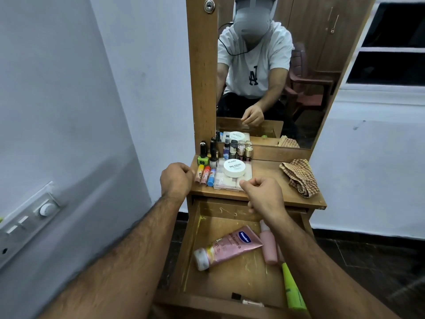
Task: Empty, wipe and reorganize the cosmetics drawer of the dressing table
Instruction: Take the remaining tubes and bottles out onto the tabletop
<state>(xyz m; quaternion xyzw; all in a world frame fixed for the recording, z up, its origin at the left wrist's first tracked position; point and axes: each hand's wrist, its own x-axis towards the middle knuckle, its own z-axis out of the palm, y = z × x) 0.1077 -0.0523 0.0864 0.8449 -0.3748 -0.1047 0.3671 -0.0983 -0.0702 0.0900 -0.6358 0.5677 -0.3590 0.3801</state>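
Emptying step is partly done, judging by the layout: drawer (230,229) is pulled out below the surface (271,178) and several things are left in it — a pink lotion tube (226,247) lying diagonally, a pink spray bottle (268,246) touching its flat end, a green tube (292,288) along the right wall, and a small bottle (249,302) at the front edge, half hidden. Already up on the surface, left side: nail polish bottles (208,154) at the back, three lip balm sticks (205,175) in front, a clear plastic box (232,178) with a white round tub (234,169) on top. Checked cloth (300,177) sits crumpled at the right, well apart from the bottles, not in use yet. Left hand (176,178) hovers just beside the lip balm sticks, fingers curled in, nothing visible in the grip. Right hand (262,193) is over the drawer's back edge near the box, fingers curled, thumb against forefinger; can't tell if it pinches anything small. Next move, my guess: reach down, lift out the lotion tube and spray bottle, park them on the bare middle of the surface, then cloth.
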